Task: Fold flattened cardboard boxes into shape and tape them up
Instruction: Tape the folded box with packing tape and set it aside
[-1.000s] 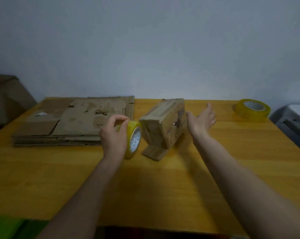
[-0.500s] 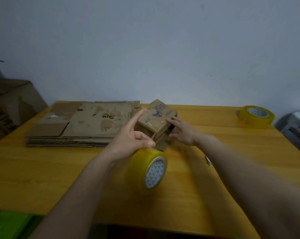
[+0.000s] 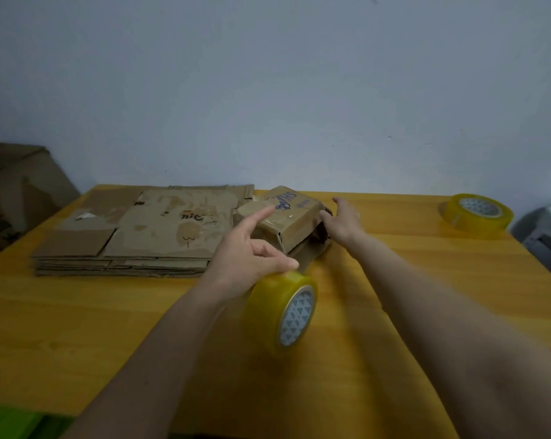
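Sitting tilted on the yellow tabletop (image 3: 78,327), the small cardboard box (image 3: 283,217) looks worn and glossy with old tape, one flap splayed beneath it; blue lettering on top is too blurred to read. The right hand (image 3: 342,217) presses its side with fingers straight. The left hand (image 3: 252,258) grips a yellow tape roll (image 3: 282,312) just before the box, forefinger extended. Beside it lies a stack of flattened boxes (image 3: 135,236), scribbled in pen. Another tape roll (image 3: 477,215) rests far right.
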Available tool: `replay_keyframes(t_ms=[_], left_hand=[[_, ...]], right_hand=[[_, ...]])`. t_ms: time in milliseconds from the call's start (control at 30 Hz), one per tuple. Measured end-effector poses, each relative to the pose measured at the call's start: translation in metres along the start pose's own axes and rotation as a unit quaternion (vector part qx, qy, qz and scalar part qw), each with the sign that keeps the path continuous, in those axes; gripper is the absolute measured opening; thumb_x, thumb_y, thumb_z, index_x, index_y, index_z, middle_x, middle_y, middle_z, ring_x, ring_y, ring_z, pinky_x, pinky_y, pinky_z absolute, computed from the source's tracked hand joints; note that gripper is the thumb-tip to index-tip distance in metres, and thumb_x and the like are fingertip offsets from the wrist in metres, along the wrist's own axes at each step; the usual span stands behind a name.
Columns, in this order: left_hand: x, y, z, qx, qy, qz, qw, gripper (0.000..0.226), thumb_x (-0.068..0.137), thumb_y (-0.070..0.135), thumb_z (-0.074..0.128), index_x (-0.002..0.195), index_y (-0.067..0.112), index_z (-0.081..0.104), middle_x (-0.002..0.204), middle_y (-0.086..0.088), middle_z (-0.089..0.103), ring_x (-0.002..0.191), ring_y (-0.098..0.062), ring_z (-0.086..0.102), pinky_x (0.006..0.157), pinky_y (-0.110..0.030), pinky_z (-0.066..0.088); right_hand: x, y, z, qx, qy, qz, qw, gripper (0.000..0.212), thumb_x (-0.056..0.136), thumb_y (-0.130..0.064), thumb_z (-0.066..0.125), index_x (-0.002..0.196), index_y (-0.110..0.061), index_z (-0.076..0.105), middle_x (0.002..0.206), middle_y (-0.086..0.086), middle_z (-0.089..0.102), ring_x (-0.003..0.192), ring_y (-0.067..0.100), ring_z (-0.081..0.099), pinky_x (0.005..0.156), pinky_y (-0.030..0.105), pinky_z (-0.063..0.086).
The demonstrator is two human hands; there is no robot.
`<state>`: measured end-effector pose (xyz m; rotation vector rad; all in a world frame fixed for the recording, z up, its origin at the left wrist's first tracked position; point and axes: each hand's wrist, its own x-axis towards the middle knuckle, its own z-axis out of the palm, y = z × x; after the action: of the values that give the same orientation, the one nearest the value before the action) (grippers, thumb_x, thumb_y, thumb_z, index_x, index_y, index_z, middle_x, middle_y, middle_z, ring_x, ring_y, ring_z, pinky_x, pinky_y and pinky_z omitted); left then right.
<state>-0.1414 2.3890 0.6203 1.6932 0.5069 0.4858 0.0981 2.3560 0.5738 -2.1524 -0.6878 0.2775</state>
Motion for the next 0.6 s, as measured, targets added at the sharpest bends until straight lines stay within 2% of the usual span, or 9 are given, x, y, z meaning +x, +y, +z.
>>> replay_keyframes(t_ms=[67,133,200,267,300,367,500,533,600], left_hand=[[0.002,0.0,0.005,0.034,0.009,0.004,0.999,0.093,0.065,0.012,0.085,0.142,0.033,0.036,0.077,-0.006,0.074,0.074,-0.018,0.072,0.081,-0.034,0.056],[0.005,0.0,0.009,0.057,0.017,-0.001,0.998,0.094,0.064,0.015,0.086,0.142,0.033,0.037,0.073,-0.005,0.072,0.07,-0.016,0.071,0.076,-0.027,0.057],[0.008,0.0,0.012,0.056,0.016,-0.012,0.998,0.092,0.064,0.018,0.085,0.141,0.033,0.037,0.068,-0.002,0.07,0.063,-0.014,0.067,0.068,-0.022,0.056],[0.012,-0.002,0.015,0.045,0.016,-0.027,0.998,0.086,0.067,0.023,0.084,0.14,0.032,0.039,0.061,0.0,0.066,0.057,-0.011,0.062,0.065,-0.025,0.057],[0.015,-0.003,0.017,0.046,0.022,-0.035,0.998,0.082,0.069,0.025,0.083,0.139,0.032,0.04,0.059,0.001,0.064,0.057,-0.011,0.061,0.067,-0.027,0.058],[0.021,-0.005,0.022,0.051,0.045,-0.05,0.996,0.073,0.076,0.03,0.079,0.139,0.031,0.042,0.057,0.002,0.063,0.061,-0.014,0.064,0.074,-0.033,0.06],[0.037,-0.01,0.039,0.032,0.067,-0.09,0.993,0.074,0.082,0.04,0.073,0.145,0.026,0.037,0.056,0.003,0.065,0.066,-0.014,0.066,0.087,-0.042,0.055],[0.041,-0.011,0.044,0.033,0.067,-0.102,0.992,0.077,0.083,0.041,0.071,0.148,0.025,0.033,0.056,0.003,0.065,0.064,-0.013,0.065,0.087,-0.039,0.055],[0.047,-0.013,0.053,0.029,0.067,-0.119,0.99,0.079,0.086,0.042,0.068,0.151,0.024,0.027,0.055,0.002,0.065,0.055,-0.009,0.061,0.075,-0.032,0.054]], right_hand=[[0.011,0.002,0.004,0.036,-0.039,0.03,0.998,0.06,0.095,-0.009,0.048,0.149,-0.017,0.024,0.149,0.012,0.035,0.135,0.033,0.033,0.107,0.049,0.038],[0.016,0.004,0.008,0.061,-0.068,0.049,0.995,0.066,0.091,-0.001,0.049,0.149,-0.019,0.023,0.145,0.013,0.039,0.13,0.034,0.041,0.103,0.049,0.042],[0.018,0.01,0.013,0.04,-0.06,0.055,0.996,0.059,0.089,-0.002,0.055,0.143,-0.016,0.035,0.136,0.013,0.049,0.12,0.032,0.051,0.098,0.048,0.047],[0.017,0.017,0.015,0.001,-0.037,0.046,0.998,0.027,0.089,-0.011,0.059,0.115,-0.013,0.056,0.116,0.013,0.06,0.104,0.031,0.06,0.089,0.047,0.052],[0.015,0.021,0.014,-0.012,-0.027,0.037,0.999,0.008,0.089,-0.013,0.059,0.097,-0.014,0.057,0.103,0.011,0.063,0.097,0.031,0.061,0.084,0.046,0.053],[0.011,0.03,0.01,-0.011,0.002,0.012,1.0,0.015,0.089,-0.012,0.054,0.077,-0.016,0.046,0.083,0.008,0.058,0.085,0.032,0.06,0.072,0.043,0.052],[-0.012,0.039,-0.005,0.068,0.05,-0.064,0.994,0.029,0.09,-0.007,0.052,0.07,-0.02,0.036,0.076,0.005,0.053,0.076,0.028,0.052,0.062,0.039,0.044],[-0.021,0.04,-0.009,0.077,0.059,-0.091,0.991,0.028,0.09,-0.007,0.052,0.071,-0.02,0.037,0.075,0.003,0.052,0.075,0.026,0.05,0.06,0.036,0.041],[-0.043,0.044,-0.017,0.072,0.069,-0.156,0.983,0.019,0.09,-0.006,0.052,0.077,-0.015,0.043,0.076,0.006,0.056,0.073,0.026,0.049,0.06,0.035,0.038]])
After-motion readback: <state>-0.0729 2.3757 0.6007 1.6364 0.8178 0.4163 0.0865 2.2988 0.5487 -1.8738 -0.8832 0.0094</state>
